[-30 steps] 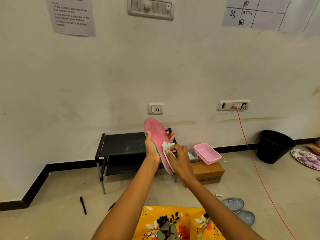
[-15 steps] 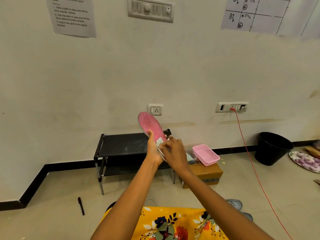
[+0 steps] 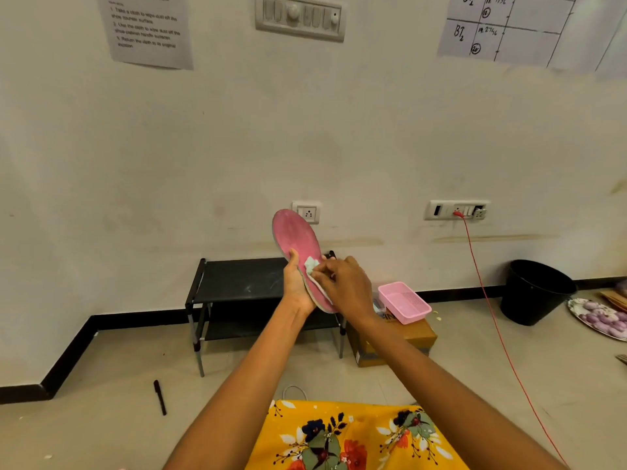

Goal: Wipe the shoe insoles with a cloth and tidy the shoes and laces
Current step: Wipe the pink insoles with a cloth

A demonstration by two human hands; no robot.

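Head view: the left hand point(image 3: 296, 287) is gripping the pink insole point(image 3: 298, 247) near its heel, holding it tilted with the toe up, in front of the black shoe rack point(image 3: 237, 283). The right hand point(image 3: 342, 288) is pinching a pale cloth point(image 3: 312, 266) against the insole face, apparently near mid-length. A pink basket point(image 3: 403, 301) is sitting on a cardboard box point(image 3: 407, 337).

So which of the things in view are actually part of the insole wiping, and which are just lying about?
In use:
pink insole, held up by the left hand
pale cloth, pinched against it by the right hand

Lying about:
black rack
pink basket on a cardboard box
black bin
black pen on the floor
red cable
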